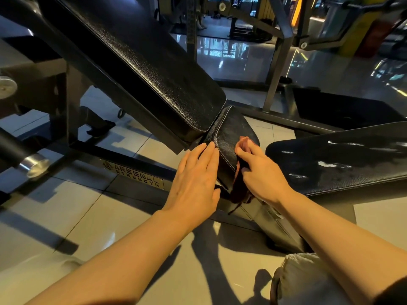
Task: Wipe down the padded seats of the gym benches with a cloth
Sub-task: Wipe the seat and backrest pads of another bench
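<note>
On the small seat pad, my right hand bunches the limp, light red cloth under curled fingers; I judge it best gripped in a wad. My left hand lies flat-fingered, bracing the pad's stitched edge, holding nothing. The backrest overhangs closely; a second bench crowds the right.

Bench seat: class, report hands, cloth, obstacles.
Left hand flat on seat edge. Right hand pressing cloth on seat. Backrest overhangs seat.

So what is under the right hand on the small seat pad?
A dark red cloth lies under the right hand, pressed on the seat pad. One end hangs below the pad. The part beneath the palm is hidden.
</note>
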The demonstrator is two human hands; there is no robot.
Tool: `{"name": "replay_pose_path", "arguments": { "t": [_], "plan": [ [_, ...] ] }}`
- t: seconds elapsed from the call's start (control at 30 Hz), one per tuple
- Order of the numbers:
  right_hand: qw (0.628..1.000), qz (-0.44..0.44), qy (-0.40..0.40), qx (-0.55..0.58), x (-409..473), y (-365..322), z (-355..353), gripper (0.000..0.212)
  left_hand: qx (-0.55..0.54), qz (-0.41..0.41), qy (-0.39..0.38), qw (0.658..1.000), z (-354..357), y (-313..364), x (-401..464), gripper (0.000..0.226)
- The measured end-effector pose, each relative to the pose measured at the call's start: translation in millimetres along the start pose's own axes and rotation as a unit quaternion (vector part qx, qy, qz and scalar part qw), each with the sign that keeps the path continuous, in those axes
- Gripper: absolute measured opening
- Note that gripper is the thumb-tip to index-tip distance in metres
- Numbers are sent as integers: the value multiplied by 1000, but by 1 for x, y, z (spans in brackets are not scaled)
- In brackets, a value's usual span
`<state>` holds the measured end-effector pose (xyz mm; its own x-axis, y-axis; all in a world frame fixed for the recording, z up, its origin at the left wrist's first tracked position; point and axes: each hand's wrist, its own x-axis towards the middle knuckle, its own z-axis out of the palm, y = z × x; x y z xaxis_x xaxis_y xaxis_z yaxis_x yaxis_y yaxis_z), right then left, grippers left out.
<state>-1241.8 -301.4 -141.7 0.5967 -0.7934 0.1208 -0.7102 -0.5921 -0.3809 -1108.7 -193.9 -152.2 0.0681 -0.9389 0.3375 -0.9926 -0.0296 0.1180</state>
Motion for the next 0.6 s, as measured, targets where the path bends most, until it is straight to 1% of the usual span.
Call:
{"name": "replay_pose_path", "arguments": {
  "t": [0.03,0.1,0.17,0.2,0.27,0.3,0.4,0.6],
  "plan": [
    [1000,10,4,-10,-2,0,1,58,3,-1,-3,1000,0,1,-1,84],
    [999,6,51,-3,-3,-4,0,51,-2,-2,-4,1000,1,1,-1,84],
    [990,-45,120,62,-3,-14,1,49,-16,1,9,1000,1,1,-1,85],
    [983,-72,139,94,-1,-19,1,54,-24,0,17,1000,1,1,0,85],
    [979,-94,140,116,4,-24,4,61,-33,-10,27,999,0,1,1,86],
    [980,-95,137,112,7,-25,4,61,-31,-15,28,999,0,1,1,86],
    [981,-101,140,89,14,-21,2,51,-26,-18,16,999,0,1,1,85],
    [991,-79,91,56,8,-10,-6,42,-5,-15,-14,1000,-1,-6,-5,84]
  ]
}}
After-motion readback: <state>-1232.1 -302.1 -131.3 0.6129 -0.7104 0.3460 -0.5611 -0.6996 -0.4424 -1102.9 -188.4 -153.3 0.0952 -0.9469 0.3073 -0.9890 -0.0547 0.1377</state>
